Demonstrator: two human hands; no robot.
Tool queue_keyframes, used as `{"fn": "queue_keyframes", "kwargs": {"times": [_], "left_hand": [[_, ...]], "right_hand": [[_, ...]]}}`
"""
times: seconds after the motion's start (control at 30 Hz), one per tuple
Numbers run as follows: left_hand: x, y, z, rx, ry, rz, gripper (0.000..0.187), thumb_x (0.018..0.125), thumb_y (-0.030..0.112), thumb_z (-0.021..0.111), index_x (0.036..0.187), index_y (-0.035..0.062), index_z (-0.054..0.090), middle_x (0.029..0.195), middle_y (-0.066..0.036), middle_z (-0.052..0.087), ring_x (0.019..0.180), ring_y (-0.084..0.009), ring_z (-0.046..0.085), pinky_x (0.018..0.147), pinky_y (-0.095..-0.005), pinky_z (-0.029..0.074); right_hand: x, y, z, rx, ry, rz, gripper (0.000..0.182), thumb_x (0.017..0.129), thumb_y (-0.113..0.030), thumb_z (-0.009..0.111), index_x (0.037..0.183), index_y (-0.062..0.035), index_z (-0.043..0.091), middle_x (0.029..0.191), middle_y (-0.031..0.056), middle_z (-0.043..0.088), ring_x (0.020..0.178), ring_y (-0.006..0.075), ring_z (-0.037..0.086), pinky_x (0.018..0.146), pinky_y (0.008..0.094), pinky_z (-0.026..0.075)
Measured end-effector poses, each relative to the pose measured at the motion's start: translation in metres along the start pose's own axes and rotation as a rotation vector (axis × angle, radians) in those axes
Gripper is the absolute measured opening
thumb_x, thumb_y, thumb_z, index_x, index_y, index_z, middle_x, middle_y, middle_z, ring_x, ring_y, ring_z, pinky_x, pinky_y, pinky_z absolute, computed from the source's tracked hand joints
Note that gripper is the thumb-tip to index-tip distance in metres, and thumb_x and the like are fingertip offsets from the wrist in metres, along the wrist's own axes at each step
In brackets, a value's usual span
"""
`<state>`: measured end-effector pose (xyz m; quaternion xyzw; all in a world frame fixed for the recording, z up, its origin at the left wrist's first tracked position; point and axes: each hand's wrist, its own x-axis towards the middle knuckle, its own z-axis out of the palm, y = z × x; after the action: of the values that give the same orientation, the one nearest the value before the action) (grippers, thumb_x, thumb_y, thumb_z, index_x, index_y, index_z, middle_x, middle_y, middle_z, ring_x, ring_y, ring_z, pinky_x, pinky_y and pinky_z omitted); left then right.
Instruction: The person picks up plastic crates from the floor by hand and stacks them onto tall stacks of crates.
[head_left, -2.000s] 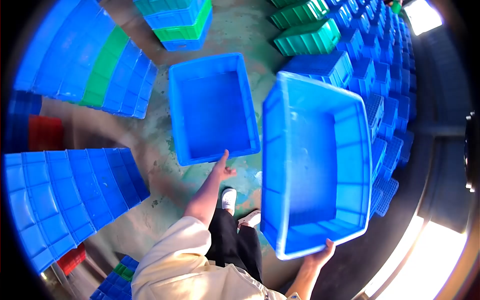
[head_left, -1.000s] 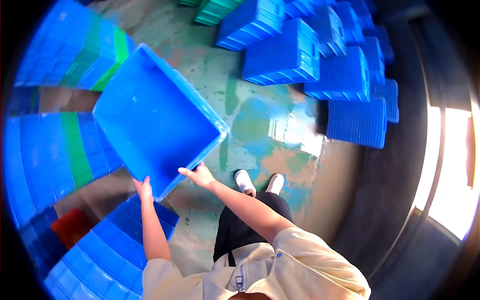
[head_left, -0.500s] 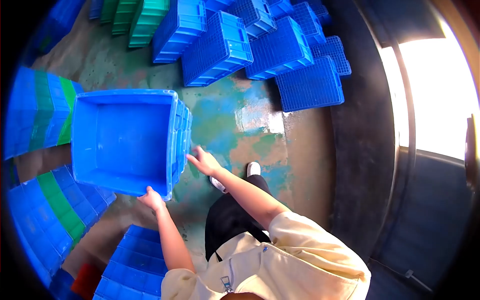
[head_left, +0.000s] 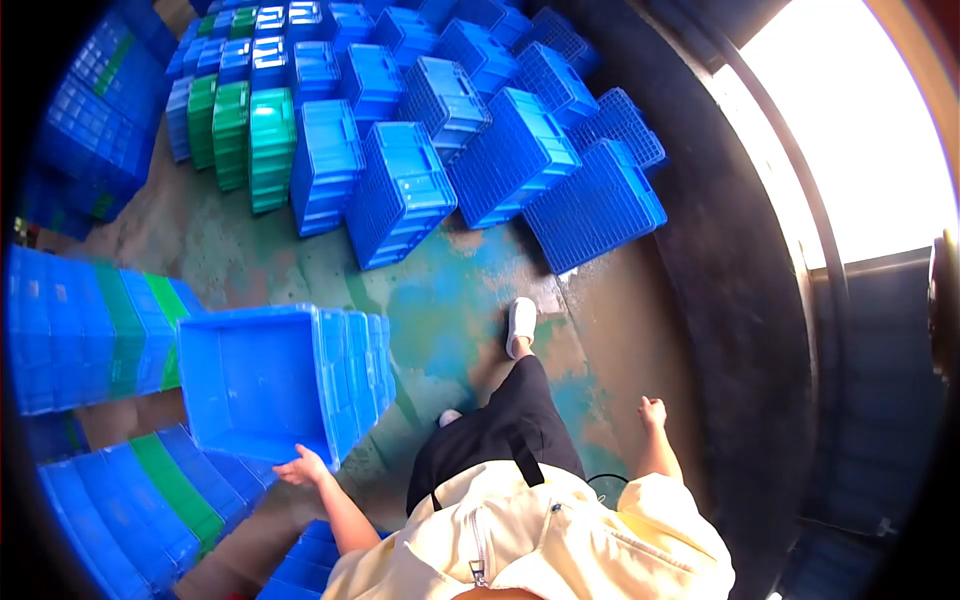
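A blue plastic bin (head_left: 262, 378) tops a stack at the left, its hollow inside facing me. My left hand (head_left: 303, 466) is at the bin's near lower rim, fingers stretched out and apart rather than wrapped round the edge. Below that bin, the sides of several more stacked blue bins (head_left: 362, 365) show. Well away to the right, my right hand (head_left: 652, 412) hangs out beside my body, its fingers curled in with nothing visible in them.
Taller blue stacks with green bands (head_left: 135, 322) stand at the left, another (head_left: 160, 485) nearer. Rows of blue crates (head_left: 405, 195) and green crates (head_left: 270, 150) fill the far floor. A dark wall (head_left: 740, 300) runs along the right. The painted floor (head_left: 430, 290) looks wet in patches.
My right hand has left the side of the bin stack and swung out to the right. My left hand's fingers have opened at the rim. My feet have stepped and more far crates show.
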<state>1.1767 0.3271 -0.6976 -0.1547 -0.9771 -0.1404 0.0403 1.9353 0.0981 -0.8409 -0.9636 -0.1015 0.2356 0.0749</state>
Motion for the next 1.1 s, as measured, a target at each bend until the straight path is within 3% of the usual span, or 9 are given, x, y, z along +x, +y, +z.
{"fn": "queue_keyframes", "kwargs": {"times": [0.07, 0.17, 0.3, 0.5, 0.63, 0.67, 0.8, 0.97, 1.1], "left_hand": [[-0.015, 0.034, -0.009, -0.049, 0.242, 0.335, 0.075, 0.073, 0.028, 0.060, 0.129, -0.0020, 0.019, 0.128, -0.025, 0.027, 0.117, -0.0388, 0.029, 0.094, -0.0482, 0.026], [-0.061, 0.135, -0.020, -0.302, 0.219, 0.697, 0.069, 0.074, 0.022, 0.060, 0.128, -0.0009, 0.023, 0.128, -0.025, 0.027, 0.117, -0.0383, 0.028, 0.096, -0.0464, 0.024], [-0.166, 0.280, 0.032, -0.350, -0.179, 1.098, 0.079, 0.064, 0.017, 0.065, 0.127, -0.0050, 0.022, 0.129, -0.026, 0.024, 0.120, -0.0403, 0.021, 0.100, -0.0473, 0.015], [-0.390, 0.534, 0.142, -0.036, -0.791, 1.579, 0.092, 0.052, 0.032, 0.076, 0.124, -0.0011, 0.029, 0.126, -0.025, 0.031, 0.119, -0.0382, 0.028, 0.099, -0.0452, 0.022], [-0.499, 0.659, 0.205, 0.224, -0.842, 1.731, 0.108, 0.050, 0.038, 0.076, 0.132, 0.0039, 0.017, 0.134, -0.026, 0.015, 0.126, -0.0396, 0.012, 0.103, -0.0473, 0.013], [-0.520, 0.680, 0.217, 0.260, -0.813, 1.760, 0.110, 0.049, 0.040, 0.076, 0.133, 0.0040, 0.014, 0.135, -0.028, 0.012, 0.127, -0.0403, 0.008, 0.103, -0.0476, 0.010], [-0.573, 0.726, 0.248, 0.424, -0.744, 1.807, 0.113, 0.051, 0.045, 0.075, 0.133, 0.0024, 0.010, 0.135, -0.030, 0.008, 0.127, -0.0414, 0.003, 0.104, -0.0469, 0.005], [-0.589, 0.743, 0.281, 0.561, -0.643, 1.884, 0.104, 0.054, 0.038, 0.074, 0.133, 0.0047, 0.015, 0.132, -0.027, 0.020, 0.125, -0.0395, 0.016, 0.104, -0.0440, 0.013], [-0.591, 0.734, 0.272, 0.509, -0.628, 1.932, 0.096, 0.053, 0.030, 0.074, 0.129, 0.0046, 0.023, 0.124, -0.025, 0.029, 0.116, -0.0361, 0.028, 0.101, -0.0413, 0.020]], "right_hand": [[-0.017, -0.066, -0.054, 0.136, -0.176, 0.206, 0.033, 0.082, -0.035, 0.052, 0.101, -0.0077, 0.049, 0.067, 0.0022, 0.058, 0.050, 0.0119, 0.051, 0.041, 0.0278, 0.040], [0.038, -0.124, -0.059, 0.374, -0.259, 0.340, 0.036, 0.083, -0.037, 0.050, 0.104, -0.0085, 0.046, 0.068, 0.0016, 0.057, 0.052, 0.0120, 0.050, 0.042, 0.0286, 0.039], [0.144, -0.235, -0.043, 0.597, -0.225, 0.374, 0.043, 0.078, -0.044, 0.054, 0.100, -0.0077, 0.046, 0.063, -0.0008, 0.052, 0.047, 0.0095, 0.042, 0.037, 0.0281, 0.033], [0.300, -0.367, -0.034, 0.832, -0.368, 0.491, 0.058, 0.068, -0.061, 0.056, 0.090, -0.0081, 0.050, 0.063, -0.0001, 0.047, 0.049, 0.0114, 0.039, 0.042, 0.0313, 0.031], [0.368, -0.415, -0.026, 1.202, -0.409, 0.405, 0.068, 0.072, -0.061, 0.051, 0.109, -0.0050, 0.050, 0.102, 0.0108, 0.055, 0.083, 0.0224, 0.054, 0.071, 0.0349, 0.041], [0.386, -0.418, -0.017, 1.283, -0.389, 0.480, 0.064, 0.078, -0.054, 0.048, 0.116, -0.0027, 0.045, 0.113, 0.0147, 0.051, 0.094, 0.0255, 0.053, 0.081, 0.0357, 0.039], [0.421, -0.398, 0.013, 1.432, -0.443, 0.550, 0.044, 0.087, -0.036, 0.042, 0.115, -0.0017, 0.045, 0.112, 0.0144, 0.052, 0.095, 0.0257, 0.053, 0.082, 0.0402, 0.042], [0.348, -0.372, -0.019, 1.483, -0.309, 0.427, 0.050, 0.085, -0.033, 0.049, 0.116, 0.0049, 0.040, 0.113, 0.0162, 0.050, 0.101, 0.0275, 0.050, 0.088, 0.0424, 0.039], [0.286, -0.295, -0.017, 1.446, -0.084, 0.476, 0.050, 0.084, -0.036, 0.051, 0.120, -0.0038, 0.038, 0.113, 0.0133, 0.047, 0.102, 0.0272, 0.048, 0.085, 0.0419, 0.040]]}}
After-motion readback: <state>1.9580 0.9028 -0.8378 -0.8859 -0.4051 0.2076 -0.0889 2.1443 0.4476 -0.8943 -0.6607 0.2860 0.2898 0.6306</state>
